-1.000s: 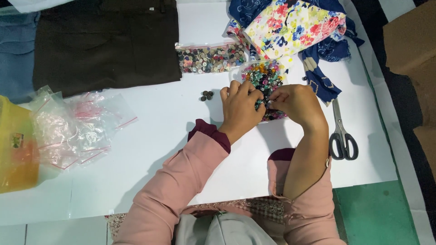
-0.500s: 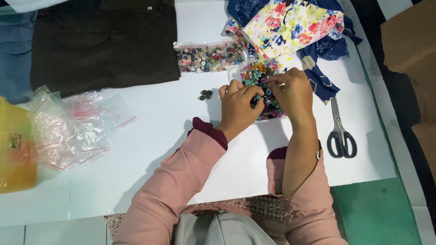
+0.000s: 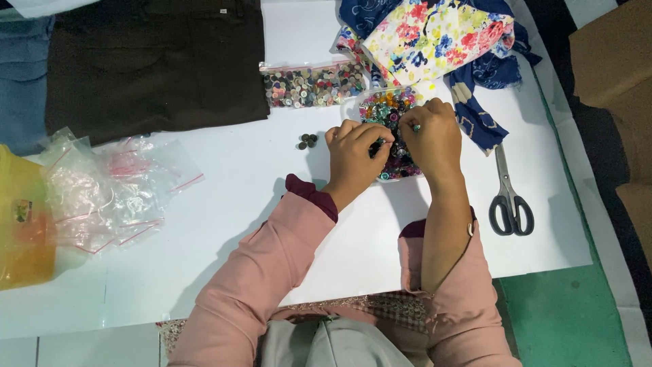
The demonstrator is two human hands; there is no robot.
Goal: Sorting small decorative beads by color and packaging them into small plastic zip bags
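A clear bag of mixed coloured buttons [image 3: 387,112] lies on the white table sheet [image 3: 238,183]. Both of my hands rest on it. My left hand [image 3: 353,155] has its fingers curled into the buttons at the bag's left side. My right hand [image 3: 431,136] pinches a small pale blue button between thumb and finger above the bag. A few dark buttons [image 3: 307,141] lie loose just left of my left hand. A second zip bag of grey and brown buttons [image 3: 312,85] sits behind.
Scissors [image 3: 509,194] lie right of my right arm. Floral and blue patterned fabric [image 3: 441,41] is heaped at the back right. Dark brown trousers [image 3: 149,61] and jeans [image 3: 20,81] lie back left. Empty clear zip bags [image 3: 109,190] and a yellow bag [image 3: 24,231] sit left.
Both hands have shifted slightly away from me over the coloured button bag. My right hand now lifts a small button in a pinch.
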